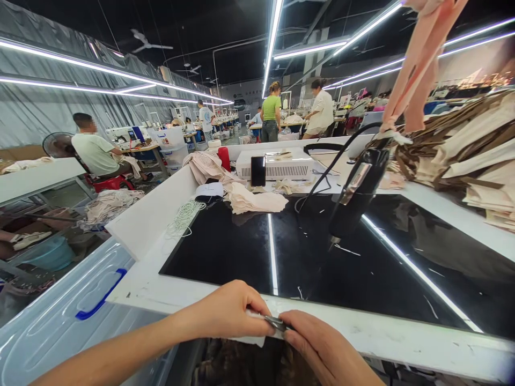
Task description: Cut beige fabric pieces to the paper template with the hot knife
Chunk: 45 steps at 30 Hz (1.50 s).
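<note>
A small metal tool (277, 323), apparently snips, was pinched between the left hand (225, 313) and right hand (317, 343) over a white cloth (251, 339) at the table edge (402, 343); trimming seemed in hand; steady closure was judged needed next.

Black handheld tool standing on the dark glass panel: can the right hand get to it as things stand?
Probably yes. The black handheld tool stands upright on the dark glass panel with bare glass between it and the right hand. But that hand is pinching small metal snips and white fabric together with the left hand.
</note>
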Tool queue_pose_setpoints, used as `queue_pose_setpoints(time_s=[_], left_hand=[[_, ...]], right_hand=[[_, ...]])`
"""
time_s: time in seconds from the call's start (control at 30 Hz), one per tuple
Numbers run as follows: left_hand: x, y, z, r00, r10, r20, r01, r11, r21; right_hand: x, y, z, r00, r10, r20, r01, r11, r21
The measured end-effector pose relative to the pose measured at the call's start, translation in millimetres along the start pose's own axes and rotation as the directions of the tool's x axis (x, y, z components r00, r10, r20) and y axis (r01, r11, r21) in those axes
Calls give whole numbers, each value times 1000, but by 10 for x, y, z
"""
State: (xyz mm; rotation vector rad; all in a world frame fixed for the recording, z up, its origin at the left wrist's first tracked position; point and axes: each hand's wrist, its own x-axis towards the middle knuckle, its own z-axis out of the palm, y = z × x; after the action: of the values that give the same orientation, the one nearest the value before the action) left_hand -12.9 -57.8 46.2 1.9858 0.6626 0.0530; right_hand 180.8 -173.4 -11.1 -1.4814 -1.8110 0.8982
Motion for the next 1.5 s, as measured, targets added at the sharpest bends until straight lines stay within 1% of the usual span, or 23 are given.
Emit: queue_pose_setpoints(time_s=[0.27,0.5,0.7,0.83,1.1,1.37,1.5], left_hand=[[0,0,-1,1000,-14,2,14,1000,18],[1,-21,1,1000,-24,15,25,1000,-6],[3,-27,22,1000,-13,24,13,1000,-12],[7,-8,25,999,-26,23,27,999,-18],[-2,33,19,998,-46,31,47,998,-40],[9,13,35,999,-39,28,40,998,-58],[11,14,34,998,-49,26,50,998,-45]], right_hand=[[10,39,11,1000,11,28,-10,1000,-11],[-7,-12,-18,999,31,7,-31,999,-34],[2,-41,-6,1000,-10,16,10,1000,1],[20,-55,9,999,-34,40,34,999,3],[25,2,38,999,-22,24,23,999,-32],[23,40,67,1000,-29,2,29,997,-70],[22,38,80,999,-41,-9,41,999,-33]])
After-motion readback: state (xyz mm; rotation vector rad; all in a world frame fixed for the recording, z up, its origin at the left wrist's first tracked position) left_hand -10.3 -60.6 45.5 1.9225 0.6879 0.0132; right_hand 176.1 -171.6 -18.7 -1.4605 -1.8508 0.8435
